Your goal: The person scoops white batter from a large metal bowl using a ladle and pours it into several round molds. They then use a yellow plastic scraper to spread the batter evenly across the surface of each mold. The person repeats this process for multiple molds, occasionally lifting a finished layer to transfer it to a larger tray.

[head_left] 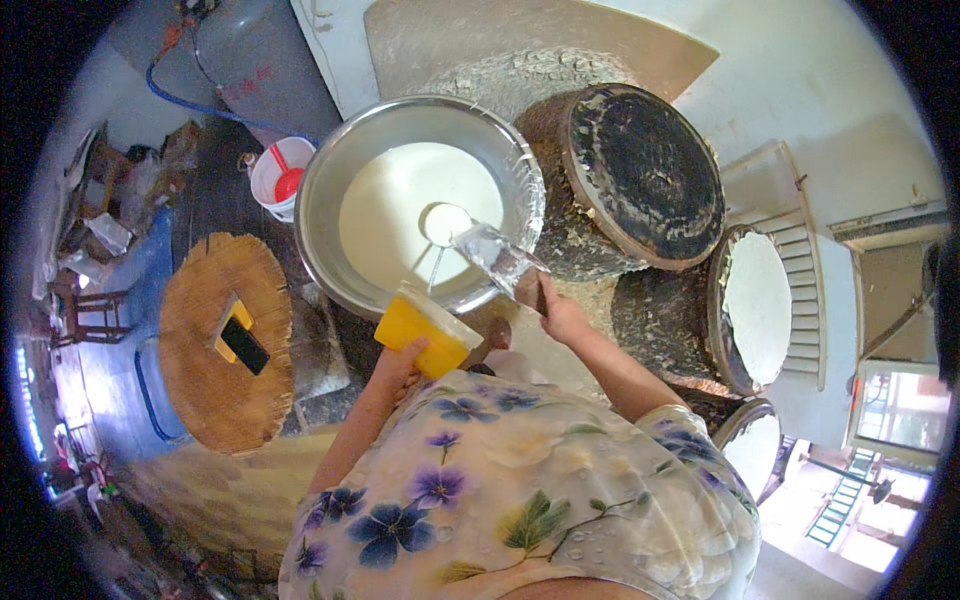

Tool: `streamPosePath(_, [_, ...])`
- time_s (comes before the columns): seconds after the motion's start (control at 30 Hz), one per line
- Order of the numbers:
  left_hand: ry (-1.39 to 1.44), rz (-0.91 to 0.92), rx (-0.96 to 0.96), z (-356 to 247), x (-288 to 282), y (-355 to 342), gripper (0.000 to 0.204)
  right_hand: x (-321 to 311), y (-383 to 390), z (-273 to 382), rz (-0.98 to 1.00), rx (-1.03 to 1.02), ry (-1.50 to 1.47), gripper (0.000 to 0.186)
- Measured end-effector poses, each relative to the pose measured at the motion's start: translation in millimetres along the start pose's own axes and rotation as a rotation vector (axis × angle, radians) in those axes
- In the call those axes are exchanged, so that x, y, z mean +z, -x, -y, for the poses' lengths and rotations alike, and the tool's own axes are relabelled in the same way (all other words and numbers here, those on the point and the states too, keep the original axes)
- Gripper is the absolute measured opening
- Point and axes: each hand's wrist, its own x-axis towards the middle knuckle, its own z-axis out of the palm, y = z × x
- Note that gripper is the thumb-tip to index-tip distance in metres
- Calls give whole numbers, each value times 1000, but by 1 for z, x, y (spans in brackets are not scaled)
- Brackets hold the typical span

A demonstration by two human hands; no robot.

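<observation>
A large metal basin (325,250) in front of me holds smooth white liquid (385,205). My right hand (563,317) is closed round the handle of a metal ladle (495,262) that reaches over the basin's near right rim. White liquid fills the ladle's round bowl, low over the surface. In my left hand (402,362) is a yellow scraper (428,330), tilted at the basin's near rim. Its far edge is coated white, and a thin strand runs from there toward the liquid.
Left of the basin stands a white bucket (265,183) with a red ladle (289,180). A round wooden board (225,400) carries a dark phone (244,346) and a yellow-edged piece. Black-topped drums (645,175) and white-topped drums (757,310) stand at right. A blue hose (200,105) runs behind.
</observation>
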Motion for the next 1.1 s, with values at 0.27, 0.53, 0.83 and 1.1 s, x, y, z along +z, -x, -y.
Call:
streamPosePath(0.27, [-317,-105,111,-51,-20,32,39,32,21,-16,-246,124,-346,65])
streamPosePath(0.53, [-221,-192,236,-136,27,123,36,51,-32,-2,41,-13,-772,23])
streamPosePath(0.83, [-514,-19,204,-179,132,118,31,-56,-28,-70,-191,167,-1230,31])
streamPosePath(1.1, [-1497,194,790,-123,256,-26,27,-123,52,-198,-338,223,-1622,12])
